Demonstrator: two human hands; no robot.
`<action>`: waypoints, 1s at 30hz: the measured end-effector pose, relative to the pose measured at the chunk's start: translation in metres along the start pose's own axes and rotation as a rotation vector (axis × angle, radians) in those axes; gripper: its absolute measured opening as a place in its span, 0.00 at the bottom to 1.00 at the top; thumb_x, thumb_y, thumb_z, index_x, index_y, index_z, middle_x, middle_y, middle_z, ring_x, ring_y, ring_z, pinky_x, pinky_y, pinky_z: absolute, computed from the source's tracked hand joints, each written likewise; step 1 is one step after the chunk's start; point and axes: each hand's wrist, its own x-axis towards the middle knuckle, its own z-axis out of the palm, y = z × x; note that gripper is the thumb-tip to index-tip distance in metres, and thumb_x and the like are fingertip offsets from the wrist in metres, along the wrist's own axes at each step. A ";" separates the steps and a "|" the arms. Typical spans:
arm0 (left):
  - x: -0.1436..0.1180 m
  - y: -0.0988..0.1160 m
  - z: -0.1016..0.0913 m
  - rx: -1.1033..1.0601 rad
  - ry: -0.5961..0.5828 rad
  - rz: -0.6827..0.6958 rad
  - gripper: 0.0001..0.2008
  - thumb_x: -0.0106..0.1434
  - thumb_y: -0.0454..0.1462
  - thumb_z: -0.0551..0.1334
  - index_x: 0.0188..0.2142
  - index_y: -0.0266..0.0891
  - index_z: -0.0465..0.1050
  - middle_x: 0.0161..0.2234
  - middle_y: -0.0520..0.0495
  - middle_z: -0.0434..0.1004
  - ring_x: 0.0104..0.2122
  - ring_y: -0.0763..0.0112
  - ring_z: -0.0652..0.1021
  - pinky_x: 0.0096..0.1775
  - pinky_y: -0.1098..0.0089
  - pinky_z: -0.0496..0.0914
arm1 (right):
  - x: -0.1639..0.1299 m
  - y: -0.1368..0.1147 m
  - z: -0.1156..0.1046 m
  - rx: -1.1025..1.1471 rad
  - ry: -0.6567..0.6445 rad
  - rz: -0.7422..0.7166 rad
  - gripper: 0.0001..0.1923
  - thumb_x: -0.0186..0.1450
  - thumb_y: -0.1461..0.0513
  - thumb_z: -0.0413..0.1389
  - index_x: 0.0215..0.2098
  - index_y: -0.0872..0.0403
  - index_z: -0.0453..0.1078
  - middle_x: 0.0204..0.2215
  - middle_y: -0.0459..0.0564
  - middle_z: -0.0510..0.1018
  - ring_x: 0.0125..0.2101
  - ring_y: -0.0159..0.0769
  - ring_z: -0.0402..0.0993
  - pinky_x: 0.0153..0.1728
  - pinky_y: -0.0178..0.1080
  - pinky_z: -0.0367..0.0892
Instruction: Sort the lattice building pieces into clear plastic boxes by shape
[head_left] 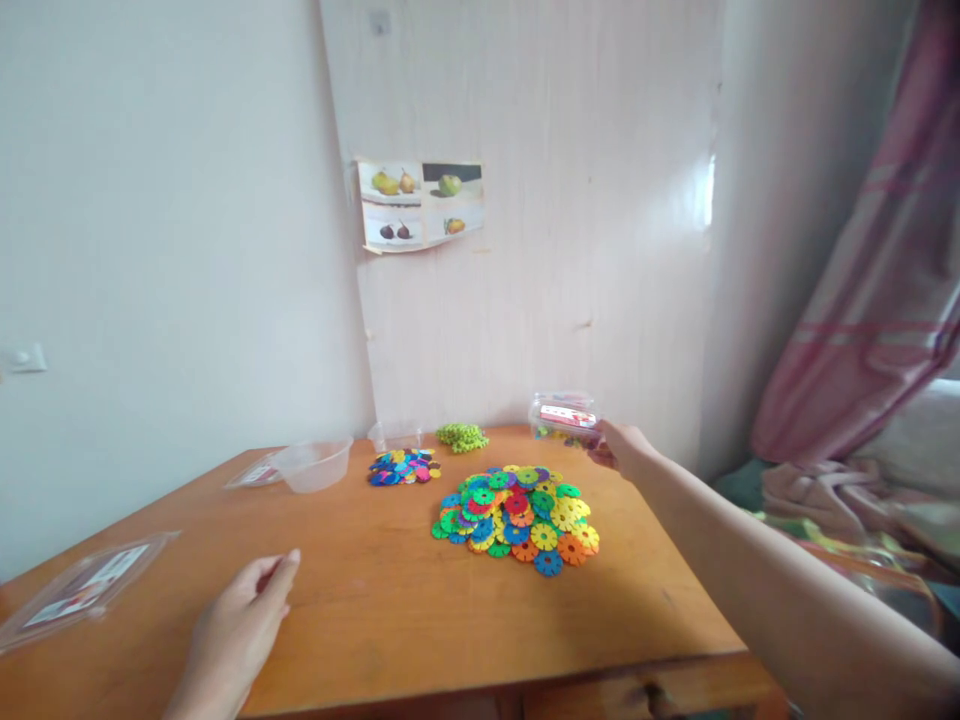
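At the back right of the table, my right hand (pixel 626 447) is closed on the near right end of a clear plastic box (pixel 564 402). The box has a red and white label, and small coloured pieces show in its lower part. My left hand (pixel 244 625) is over the front left of the table, fingers curled in and thumb against them, with nothing seen in it. Between the hands lies a heap of notched, flower-shaped plastic discs (pixel 517 515) in several colours. Behind it are a pile of shiny sequin-like discs (pixel 403 467) and a green beaded bunch (pixel 461 437).
A translucent bowl (pixel 319 467) stands at the back left, beside a flat clear lid (pixel 259 470). Another labelled clear lid (pixel 86 590) lies near the left edge. A small clear container (pixel 395 435) sits by the wall. Right of the wooden table (pixel 375 620) hangs a pink curtain (pixel 862 260).
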 end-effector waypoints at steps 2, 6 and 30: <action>0.000 0.002 0.000 -0.008 -0.008 -0.012 0.24 0.50 0.58 0.60 0.35 0.42 0.73 0.31 0.44 0.81 0.35 0.51 0.81 0.37 0.59 0.75 | 0.009 0.005 -0.010 -0.006 0.046 0.011 0.13 0.61 0.59 0.58 0.39 0.61 0.72 0.20 0.51 0.75 0.17 0.29 0.69 0.20 0.31 0.70; 0.004 0.000 0.001 0.017 -0.028 -0.038 0.26 0.48 0.59 0.60 0.36 0.42 0.73 0.33 0.44 0.81 0.36 0.50 0.81 0.40 0.58 0.74 | 0.022 0.017 -0.021 -0.012 0.094 0.031 0.16 0.60 0.57 0.59 0.39 0.63 0.72 0.21 0.54 0.76 0.18 0.31 0.72 0.19 0.31 0.69; -0.006 0.031 0.000 0.205 -0.062 -0.012 0.18 0.48 0.52 0.57 0.32 0.43 0.68 0.28 0.47 0.78 0.31 0.57 0.80 0.35 0.66 0.74 | 0.094 0.061 -0.013 -0.179 0.228 0.154 0.21 0.59 0.50 0.61 0.41 0.59 0.72 0.20 0.49 0.73 0.19 0.35 0.74 0.18 0.32 0.72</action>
